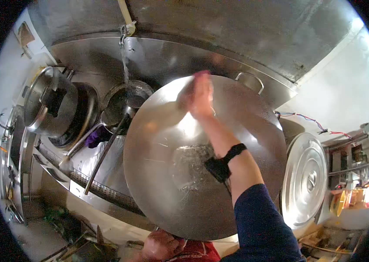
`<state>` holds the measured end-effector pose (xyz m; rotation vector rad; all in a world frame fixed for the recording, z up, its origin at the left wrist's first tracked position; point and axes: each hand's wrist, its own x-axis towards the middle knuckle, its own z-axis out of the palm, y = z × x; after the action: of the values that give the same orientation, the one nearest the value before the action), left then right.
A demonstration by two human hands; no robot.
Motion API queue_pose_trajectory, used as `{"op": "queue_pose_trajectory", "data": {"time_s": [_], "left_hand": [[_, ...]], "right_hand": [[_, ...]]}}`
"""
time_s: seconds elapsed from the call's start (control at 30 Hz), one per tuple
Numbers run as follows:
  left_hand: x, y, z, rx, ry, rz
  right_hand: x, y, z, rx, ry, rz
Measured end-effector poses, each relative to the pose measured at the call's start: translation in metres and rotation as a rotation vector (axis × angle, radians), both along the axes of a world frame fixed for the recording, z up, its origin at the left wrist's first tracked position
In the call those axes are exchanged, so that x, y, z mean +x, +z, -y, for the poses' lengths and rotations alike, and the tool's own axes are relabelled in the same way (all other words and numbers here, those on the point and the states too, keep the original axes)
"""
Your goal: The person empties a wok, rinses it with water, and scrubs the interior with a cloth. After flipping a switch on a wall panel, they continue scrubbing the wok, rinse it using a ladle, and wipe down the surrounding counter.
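A large steel wok [162, 205] is in front of me, with a little water [189, 163] at its bottom. My right hand [202, 98] reaches across to the wok's far inner wall, blurred by motion. Something dark red shows at its fingertips, too smeared to name. Around that wrist is a black strap [237, 150] with a small dark device. My left hand [160, 244] is closed at the near rim, where the wok's near handle is mostly hidden by the fingers. The wok's far loop handle [261, 85] stands free.
Water runs from a tap [123, 35] into a pan [110, 102] at the back left, with a ladle [106, 155] across it. A lidded pot [36, 109] stands left of that. A round metal lid [300, 187] leans at the right. Wires [309, 120] hang behind it.
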<state>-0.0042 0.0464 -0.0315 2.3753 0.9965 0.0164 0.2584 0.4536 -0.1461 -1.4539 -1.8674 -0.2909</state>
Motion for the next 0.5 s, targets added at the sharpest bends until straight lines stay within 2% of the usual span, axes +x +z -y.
{"op": "queue_pose_trajectory", "data": {"time_s": [0.03, 0.1, 0.13, 0.2, 0.27, 0.37, 0.4, 0.47, 0.5], "left_hand": [[-0.002, -0.004, 0.002, 0.0, 0.006, -0.007], [-0.003, -0.016, 0.004, 0.13, 0.038, 0.288], [-0.002, -0.013, 0.005, 0.148, 0.06, 0.337], [-0.001, -0.006, 0.005, 0.134, 0.077, 0.356], [-0.002, -0.001, 0.003, 0.117, 0.093, 0.368], [-0.011, 0.012, -0.002, 0.08, 0.103, 0.389], [-0.011, 0.015, -0.003, 0.066, 0.101, 0.393], [-0.006, 0.022, -0.002, 0.097, 0.099, 0.407], [-0.002, 0.026, -0.006, 0.126, 0.106, 0.427]], "right_hand": [[-0.027, -0.023, -0.012, 0.15, 0.213, -0.061], [-0.088, 0.051, 0.048, -0.495, 0.469, -0.383], [-0.116, 0.028, 0.061, -0.782, 0.683, -0.834], [-0.144, -0.066, 0.105, -0.057, 0.924, -0.001], [-0.14, -0.005, 0.17, -0.377, 1.092, 0.149], [-0.149, -0.011, 0.158, -0.463, 1.091, 0.179], [-0.146, 0.023, 0.14, -0.584, 0.978, 0.034], [-0.133, 0.006, 0.086, -0.495, 0.572, 0.141], [-0.113, 0.037, 0.052, -0.747, 0.294, -0.01]]}}
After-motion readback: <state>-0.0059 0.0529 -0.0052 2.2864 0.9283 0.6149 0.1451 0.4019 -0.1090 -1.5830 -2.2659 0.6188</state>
